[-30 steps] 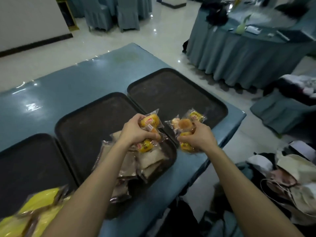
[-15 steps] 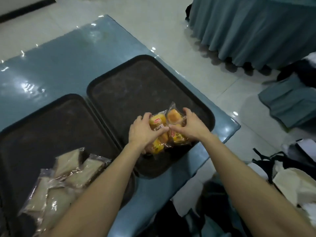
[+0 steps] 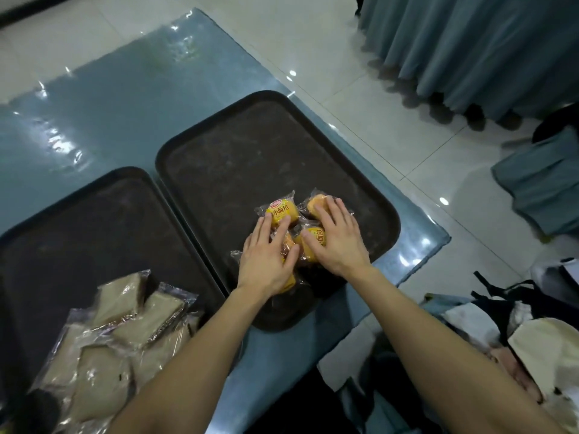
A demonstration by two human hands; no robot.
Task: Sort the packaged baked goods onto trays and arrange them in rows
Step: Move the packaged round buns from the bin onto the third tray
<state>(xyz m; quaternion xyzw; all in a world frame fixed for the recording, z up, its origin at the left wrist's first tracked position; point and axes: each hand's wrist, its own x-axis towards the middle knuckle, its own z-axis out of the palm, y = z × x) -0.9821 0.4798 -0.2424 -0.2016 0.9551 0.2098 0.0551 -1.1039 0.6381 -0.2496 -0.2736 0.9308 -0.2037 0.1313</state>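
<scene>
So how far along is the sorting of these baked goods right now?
Early. Done: the yellow bun packs sit bunched on the right tray, and the pale sandwich packs lie heaped on the neighbouring tray. In hand: the left hand and right hand rest flat on the buns, apparently to spread them. Left: no rows are formed on either tray.

Bun packets (image 3: 281, 212), earlier aloft in fists, now on the right tray (image 3: 238, 158) under flat left hand (image 3: 263, 264) and right hand (image 3: 336, 242).
</scene>
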